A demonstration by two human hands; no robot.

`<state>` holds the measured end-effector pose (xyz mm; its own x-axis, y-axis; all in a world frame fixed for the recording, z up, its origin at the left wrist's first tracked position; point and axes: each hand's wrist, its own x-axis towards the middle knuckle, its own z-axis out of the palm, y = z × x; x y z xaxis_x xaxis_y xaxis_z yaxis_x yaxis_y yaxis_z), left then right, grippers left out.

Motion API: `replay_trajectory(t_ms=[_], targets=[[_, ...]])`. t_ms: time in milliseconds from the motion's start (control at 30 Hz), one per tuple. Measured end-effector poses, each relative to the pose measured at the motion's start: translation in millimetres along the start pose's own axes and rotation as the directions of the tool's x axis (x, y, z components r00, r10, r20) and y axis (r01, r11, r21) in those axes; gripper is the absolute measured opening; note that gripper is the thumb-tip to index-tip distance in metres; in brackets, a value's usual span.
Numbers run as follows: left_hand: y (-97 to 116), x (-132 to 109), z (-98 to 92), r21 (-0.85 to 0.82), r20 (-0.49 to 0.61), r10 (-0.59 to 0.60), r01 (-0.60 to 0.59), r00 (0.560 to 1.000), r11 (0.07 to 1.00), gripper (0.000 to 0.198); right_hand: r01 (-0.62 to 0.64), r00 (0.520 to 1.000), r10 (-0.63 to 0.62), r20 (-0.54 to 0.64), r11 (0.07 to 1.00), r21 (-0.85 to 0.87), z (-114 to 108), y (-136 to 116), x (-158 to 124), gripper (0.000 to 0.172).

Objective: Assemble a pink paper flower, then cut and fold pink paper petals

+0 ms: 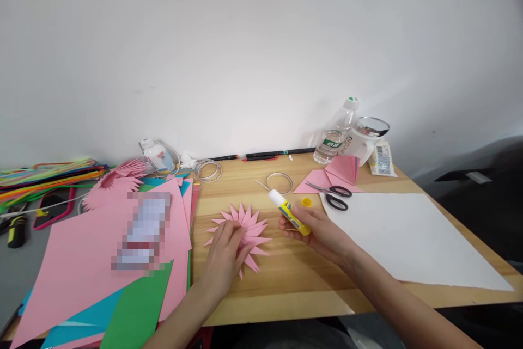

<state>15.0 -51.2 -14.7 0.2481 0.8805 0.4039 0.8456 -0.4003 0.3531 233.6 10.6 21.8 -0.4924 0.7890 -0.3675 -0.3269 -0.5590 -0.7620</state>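
Observation:
A pink folded-paper flower (255,232) with many pointed petals lies on the wooden table. Over its left side and centre is my left hand (226,248), its fingers closed on the paper; the fingertips are partly hidden. My right hand (316,232) is wrapped round a yellow glue stick (296,221), tilted with its white end up and to the left, just right of the flower. The stick's yellow cap (306,202) stands on the table behind that hand. Scissors (335,196) with black handles lie further right, across pink paper and a white sheet.
Stacked coloured paper (81,251) fills the left, with a blurred-out phone-like object (143,232) on top. Behind it are another pink paper flower (112,185) and pipe cleaners (49,177). A water bottle (335,134) and white mug (362,139) stand by the wall. White paper (408,240) covers the right.

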Motion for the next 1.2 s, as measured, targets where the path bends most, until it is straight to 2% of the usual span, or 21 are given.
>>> replay_trajectory(t_ms=[133,200,333,467,667,833,1033,1200], targets=[[-1,-2,6.0,-0.028,-0.046,-0.008,0.007,0.999,1.000,0.018,0.060,0.998,-0.056,0.025,0.980,-0.192,-6,4,6,0.027],[1,-2,6.5,-0.048,-0.069,-0.013,0.009,0.998,0.999,0.014,0.106,0.994,-0.094,0.052,0.935,-0.338,-8,5,10,0.029],[7,-2,8.8,-0.048,-0.131,-0.002,-0.005,0.991,0.999,0.007,0.226,0.974,-0.180,0.138,0.722,-0.654,-10,1,18,0.030],[10,-3,11.7,-0.020,-0.169,0.038,-0.042,0.985,0.999,0.011,0.346,0.935,-0.248,0.253,0.488,-0.801,-7,-5,23,0.020],[8,-7,12.6,-0.001,-0.193,0.063,-0.064,0.979,0.998,0.013,0.431,0.895,-0.231,0.380,0.232,-0.872,-1,-6,29,0.021],[7,-7,14.5,0.015,-0.208,0.059,-0.057,0.976,0.998,0.012,0.475,0.872,-0.186,0.453,0.094,-0.875,2,-5,35,0.026],[5,-8,18.0,0.049,-0.230,0.086,-0.076,0.969,0.996,0.010,0.564,0.822,-0.095,0.561,0.012,-0.825,-4,-14,39,0.034],[4,-10,20.8,0.026,-0.210,0.063,-0.059,0.976,0.998,0.010,0.628,0.775,-0.084,0.626,-0.004,-0.778,-2,-15,44,0.035]])
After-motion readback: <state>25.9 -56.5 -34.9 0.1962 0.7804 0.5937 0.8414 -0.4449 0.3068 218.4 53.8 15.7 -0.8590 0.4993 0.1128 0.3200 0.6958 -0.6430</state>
